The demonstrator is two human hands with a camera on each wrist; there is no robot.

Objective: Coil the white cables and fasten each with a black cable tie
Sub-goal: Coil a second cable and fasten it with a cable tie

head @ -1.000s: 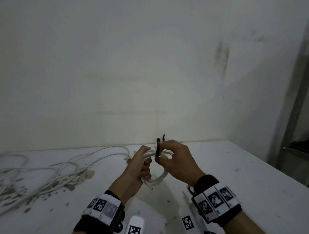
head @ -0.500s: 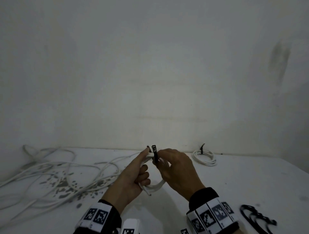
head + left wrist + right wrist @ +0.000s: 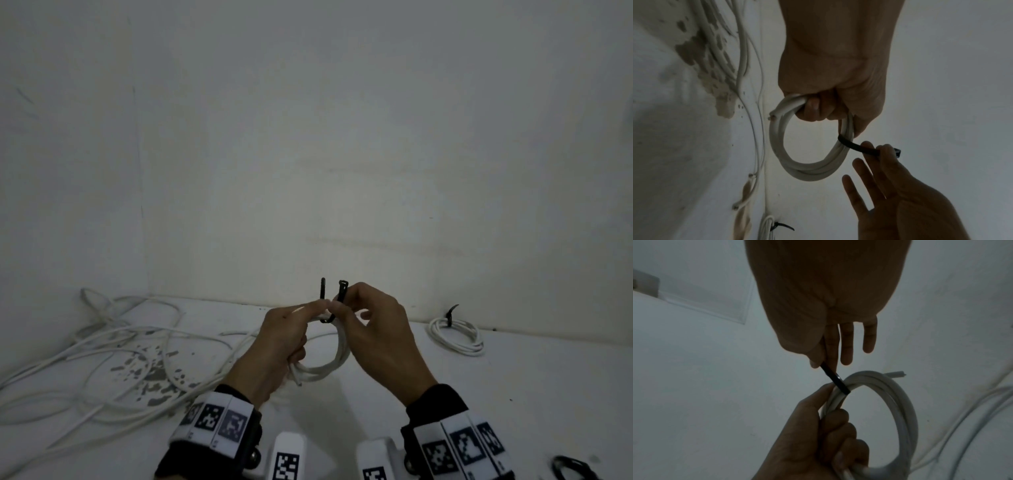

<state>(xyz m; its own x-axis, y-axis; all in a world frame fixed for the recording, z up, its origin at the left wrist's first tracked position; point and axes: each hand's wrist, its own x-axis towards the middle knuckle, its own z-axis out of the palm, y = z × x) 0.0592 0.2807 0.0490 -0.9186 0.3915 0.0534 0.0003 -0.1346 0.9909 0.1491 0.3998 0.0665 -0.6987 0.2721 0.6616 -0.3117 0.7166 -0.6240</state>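
Note:
My left hand (image 3: 291, 332) grips a small coil of white cable (image 3: 337, 356) above the table; the coil (image 3: 807, 170) hangs as a ring below its curled fingers. A black cable tie (image 3: 340, 296) is looped under the coil's top, both ends pointing up. My right hand (image 3: 352, 308) pinches the head end of the tie (image 3: 859, 148) between thumb and forefinger, its other fingers spread. In the right wrist view the tie (image 3: 835, 380) runs from that pinch down to the coil (image 3: 900, 402).
Loose white cables (image 3: 102, 346) sprawl over the stained left part of the white table (image 3: 513, 394). A tied coil (image 3: 457, 334) lies at the back right by the wall. Black ties (image 3: 572, 469) lie at the near right edge.
The head camera has swung left and down a little. The tie's two ends now stand apart above the coil, with my right hand holding the head end; both hands stay on the coil.

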